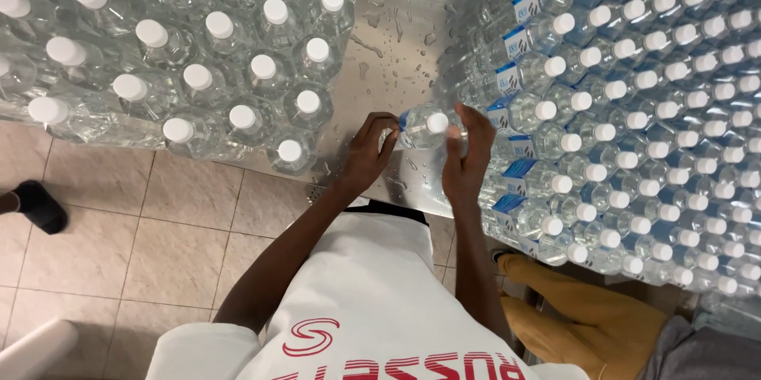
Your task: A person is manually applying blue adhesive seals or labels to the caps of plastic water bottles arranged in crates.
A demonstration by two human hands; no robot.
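Now my left hand and right hand both clasping one clear plastic white-capped water bottle between them, wet steel counter beneath, wrapped bottle packs just right.

There are two hands, the left hand and the right hand, and one single bottle between them. On the metal table stand two big groups of bottles: about eighteen large bottles, and too many small bottles to count
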